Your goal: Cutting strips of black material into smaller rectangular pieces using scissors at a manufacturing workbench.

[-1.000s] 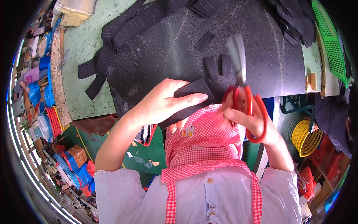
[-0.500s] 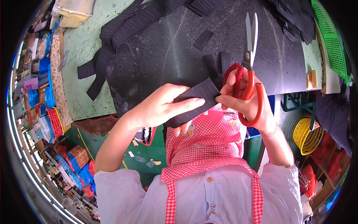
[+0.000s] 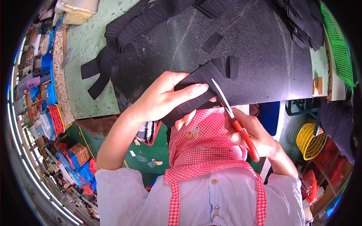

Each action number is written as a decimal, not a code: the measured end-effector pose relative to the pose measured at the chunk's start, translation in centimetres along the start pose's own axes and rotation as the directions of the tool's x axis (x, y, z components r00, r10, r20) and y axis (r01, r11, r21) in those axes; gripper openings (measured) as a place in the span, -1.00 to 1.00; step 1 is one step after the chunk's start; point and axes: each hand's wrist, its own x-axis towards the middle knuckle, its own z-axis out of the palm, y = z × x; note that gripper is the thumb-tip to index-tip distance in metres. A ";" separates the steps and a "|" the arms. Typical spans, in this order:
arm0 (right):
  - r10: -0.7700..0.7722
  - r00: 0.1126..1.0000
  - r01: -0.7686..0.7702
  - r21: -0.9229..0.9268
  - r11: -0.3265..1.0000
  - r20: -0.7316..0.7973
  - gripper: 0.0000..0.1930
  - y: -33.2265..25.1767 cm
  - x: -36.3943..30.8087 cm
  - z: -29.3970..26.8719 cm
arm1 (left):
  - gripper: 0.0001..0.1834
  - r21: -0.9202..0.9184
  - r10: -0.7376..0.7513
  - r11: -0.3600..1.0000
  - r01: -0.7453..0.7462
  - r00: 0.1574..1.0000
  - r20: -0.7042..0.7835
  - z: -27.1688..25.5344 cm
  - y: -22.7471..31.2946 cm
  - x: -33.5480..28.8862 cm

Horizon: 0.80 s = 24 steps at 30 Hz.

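Note:
My left hand [image 3: 162, 98] grips a black strip [image 3: 206, 75] marked with short pale lines, thumb on top and fingers underneath. In my right hand [image 3: 253, 130] are scissors [image 3: 244, 136] with red handles, their blades pointing up and left. The blades lie at the strip's right end, close to a marked line; whether they have cut into it I cannot tell. Just beyond the strip, a small black piece [image 3: 233, 67] lies on the dark mat [image 3: 158, 56], and another black piece [image 3: 213, 42] sits farther back.
Long marked black strips [image 3: 139, 26] drape over the green table [image 3: 85, 49] at the far left. More black pieces [image 3: 301, 19] are heaped at the far right, beside a green mesh basket [image 3: 336, 47]. A yellow basket [image 3: 311, 140] stands low on the right.
The scissors have swung from pointing away, looped on my fingers, down to the strip's right end. My right hand has closed around the handles. The strip stays in my left hand.

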 end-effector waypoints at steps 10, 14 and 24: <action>0.105 0.994 -0.105 -0.002 0.994 0.022 -0.41 0.0 -0.7 0.1 | -0.63 -0.076 0.041 0.996 -0.044 0.998 -0.043 -1.1 -0.4 0.1; 0.034 0.997 -0.040 -0.104 0.994 -0.062 -0.43 -0.4 -0.2 0.2 | -0.65 -0.032 0.034 0.999 -0.034 0.999 0.005 -0.3 -0.2 0.6; 0.014 0.987 -0.037 -0.139 0.990 -0.162 -0.46 -1.4 -0.4 0.4 | -0.73 -0.007 0.057 0.998 -0.056 0.994 0.090 -1.0 -1.3 0.4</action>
